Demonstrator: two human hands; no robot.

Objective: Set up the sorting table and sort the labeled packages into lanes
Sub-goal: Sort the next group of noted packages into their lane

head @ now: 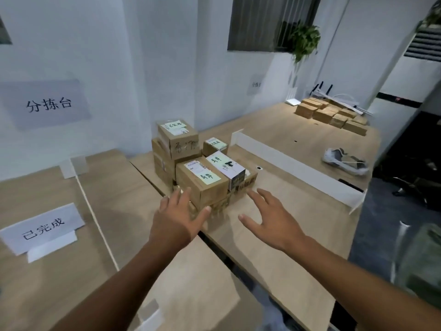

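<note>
Flanking front labelled box (201, 180), left hand (176, 216), right hand (269, 220): fingers spread, gripping nothing; box corner toward person, long axis unclear.

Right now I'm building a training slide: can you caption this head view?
Left hand and right hand, both open, extend toward stacked labeled packages on the table, near a white divider.

I count two hands, the left hand (176, 216) and the right hand (272, 218), three paper signs (46, 105) and one shoe (343, 161). The near stack (201, 185) shows at least six boxes; the far cluster (331, 114) is too blurred to count.
</note>
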